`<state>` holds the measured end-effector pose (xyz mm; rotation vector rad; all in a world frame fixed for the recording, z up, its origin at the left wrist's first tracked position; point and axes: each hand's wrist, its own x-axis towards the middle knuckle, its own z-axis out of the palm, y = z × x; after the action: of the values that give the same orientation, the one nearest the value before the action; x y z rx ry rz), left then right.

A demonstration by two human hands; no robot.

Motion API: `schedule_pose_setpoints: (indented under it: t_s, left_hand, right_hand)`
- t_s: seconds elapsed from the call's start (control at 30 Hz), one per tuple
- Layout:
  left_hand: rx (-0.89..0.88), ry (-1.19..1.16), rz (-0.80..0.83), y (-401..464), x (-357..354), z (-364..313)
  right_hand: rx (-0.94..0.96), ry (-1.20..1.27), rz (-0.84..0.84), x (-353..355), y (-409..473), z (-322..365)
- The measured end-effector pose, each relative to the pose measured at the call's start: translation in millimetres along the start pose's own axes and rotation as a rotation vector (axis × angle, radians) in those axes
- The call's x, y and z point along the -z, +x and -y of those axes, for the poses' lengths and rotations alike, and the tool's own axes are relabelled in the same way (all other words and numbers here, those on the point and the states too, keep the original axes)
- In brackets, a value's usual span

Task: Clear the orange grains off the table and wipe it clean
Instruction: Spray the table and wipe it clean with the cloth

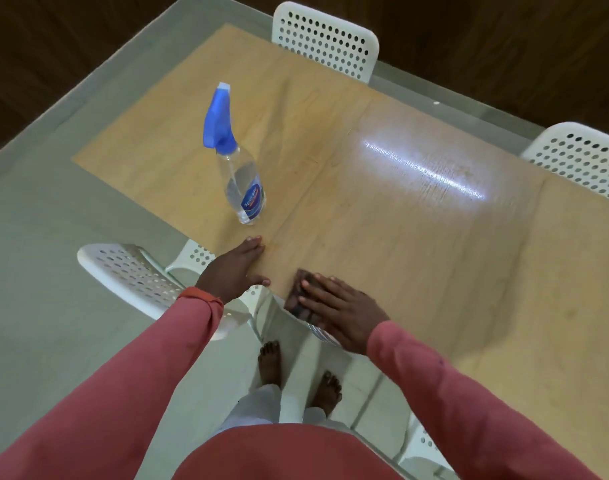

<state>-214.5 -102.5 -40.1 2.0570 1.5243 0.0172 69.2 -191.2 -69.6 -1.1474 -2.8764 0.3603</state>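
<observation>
- The light wood-grain bench [382, 220] with a glass edge fills the centre and right of the frame; a bright glare sits on it right of centre.
- No orange grains can be made out on its surface.
- The right hand [337, 310], at lower centre, lies flat on a dark, blurred cloth [301, 292] at the bench's near edge; its fingers [316, 284] are straight and slightly spread, pressing down on the cloth.
- The left hand [235, 271], just left of the cloth and apart from it, rests on the bench's near corner, fingers straight and close together, holding nothing.
- A clear plastic spray bottle with a blue trigger head [239, 168] stands upright on the bench at centre left, near the left hand but not touching it.
- White perforated chairs stand around: one at the top [325, 39], one at the right edge [580, 157], one at lower left [133, 275].
- Pink sleeves [140, 375] and bare feet [270, 362] on the pale floor show at the bottom.
</observation>
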Motion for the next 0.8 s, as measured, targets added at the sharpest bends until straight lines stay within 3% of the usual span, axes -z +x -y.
schedule_pose_setpoints:
  t_s: [0.07, 0.2, 0.3, 0.37, 0.43, 0.53, 0.6, 0.67, 0.8]
  left_hand:
    - [0.001, -0.004, -0.007, 0.0, 3.9, 8.5]
    - [0.023, -0.024, -0.027, -3.2, 9.8, 18.6]
    - [0.014, -0.016, 0.008, -2.1, 13.1, 21.2]
    - [0.013, -0.006, 0.018, 0.1, 14.1, 23.4]
    - [0.008, -0.004, 0.02, 2.4, 14.6, 24.6]
    - [-0.007, -0.004, 0.012, 4.5, 14.1, 27.7]
    - [-0.015, -0.026, 0.017, 5.0, 10.8, 31.2]
    - [-0.017, -0.036, 0.024, 6.0, 9.7, 32.0]
    - [-0.011, -0.058, 0.009, 7.6, 8.6, 33.7]
  right_hand:
    - [0.002, 0.004, 0.011, 3.5, -22.9, -29.5]
    - [-0.411, 0.005, -0.055, 24.9, -7.5, -107.4]
    - [-0.645, 0.02, -0.023, 43.5, 54.4, -116.7]
    - [-0.576, 0.015, -0.011, 40.6, 94.8, -97.7]
    - [-0.363, -0.04, -0.01, 23.7, 110.2, -53.9]
    - [-0.081, -0.026, -0.005, -1.5, 70.2, 8.9]
    - [0.001, 0.007, 0.022, -3.3, 29.6, 10.1]
    - [-0.03, 0.003, 0.021, 1.3, 1.4, -22.7]
    - [-0.492, 0.011, -0.065, 27.1, 14.6, -98.9]
